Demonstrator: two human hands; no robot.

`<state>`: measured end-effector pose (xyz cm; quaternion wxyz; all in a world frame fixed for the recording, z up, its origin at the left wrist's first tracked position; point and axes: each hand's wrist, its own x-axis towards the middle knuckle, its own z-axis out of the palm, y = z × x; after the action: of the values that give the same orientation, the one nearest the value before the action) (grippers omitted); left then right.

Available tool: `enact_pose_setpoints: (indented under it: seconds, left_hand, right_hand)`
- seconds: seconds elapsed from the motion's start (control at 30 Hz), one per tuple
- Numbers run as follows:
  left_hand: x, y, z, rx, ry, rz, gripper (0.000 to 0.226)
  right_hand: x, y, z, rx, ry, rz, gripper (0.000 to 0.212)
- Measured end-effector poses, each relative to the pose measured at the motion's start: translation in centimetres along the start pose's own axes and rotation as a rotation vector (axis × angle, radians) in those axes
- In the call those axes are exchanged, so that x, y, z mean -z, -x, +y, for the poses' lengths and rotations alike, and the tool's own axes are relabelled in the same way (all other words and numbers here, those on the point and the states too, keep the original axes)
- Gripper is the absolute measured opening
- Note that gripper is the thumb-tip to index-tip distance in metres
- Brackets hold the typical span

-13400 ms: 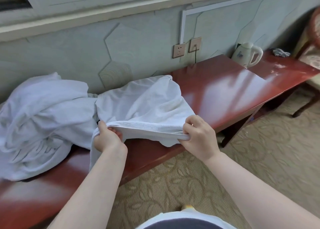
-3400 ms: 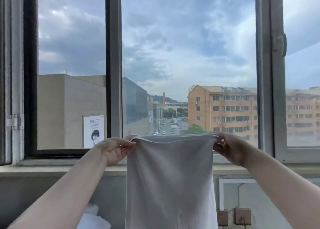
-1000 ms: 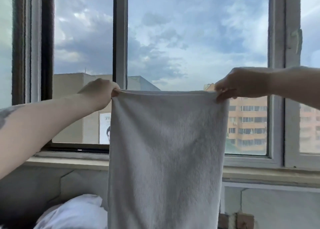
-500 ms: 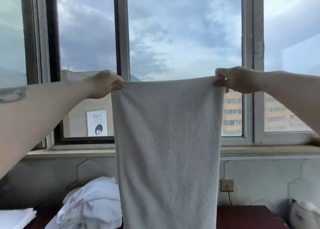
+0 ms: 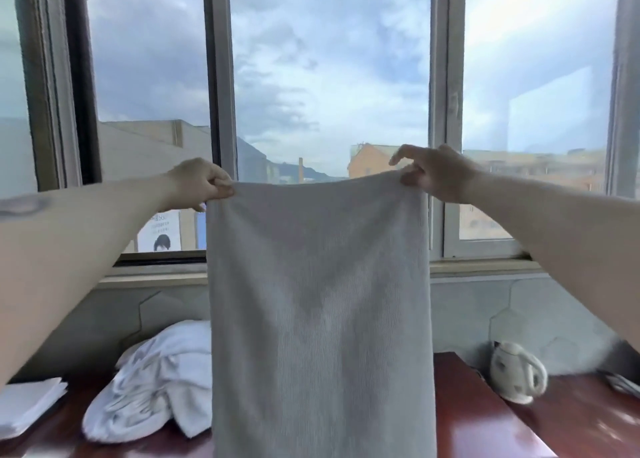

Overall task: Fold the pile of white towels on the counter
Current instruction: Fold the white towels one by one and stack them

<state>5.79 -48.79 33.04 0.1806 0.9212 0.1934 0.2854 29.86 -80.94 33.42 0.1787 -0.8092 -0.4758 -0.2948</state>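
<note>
Towel (image 5: 320,319) hangs above counter (image 5: 485,423), both hands (image 5: 204,183) (image 5: 433,173) pinching its top corners.

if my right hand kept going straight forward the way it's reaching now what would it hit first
Most likely the window: the right hand, pinching the towel corner, reaches toward the window frame and glass. Depth is unclear, but nothing else shows in between.
</note>
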Motion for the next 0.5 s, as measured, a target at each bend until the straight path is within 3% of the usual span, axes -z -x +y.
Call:
enact_pose_setpoints:
  seconds: [0.07,0.2,0.37,0.5]
  left_hand:
    - [-1.2,1.2,0.5,-0.023,0.072,0.085,0.021]
    - [-2.7,3.4,1.6,0.026,0.493,0.026,0.01]
    - [-4.6,5.5,5.2,0.021,0.98,-0.089,0.036]
    - [-5.6,7.4,7.2,0.036,1.046,-0.049,0.037]
  right_hand:
    - [0.1,1.7,0.7,-0.001,-0.044,0.037,0.037]
    - [1.6,4.3,3.1,-0.012,-0.125,-0.097,0.014]
    - [2.6,6.5,4.2,-0.197,-0.395,-0.083,0.022]
    - [2.4,7.9,3.8,-0.418,-0.702,-0.029,0.023]
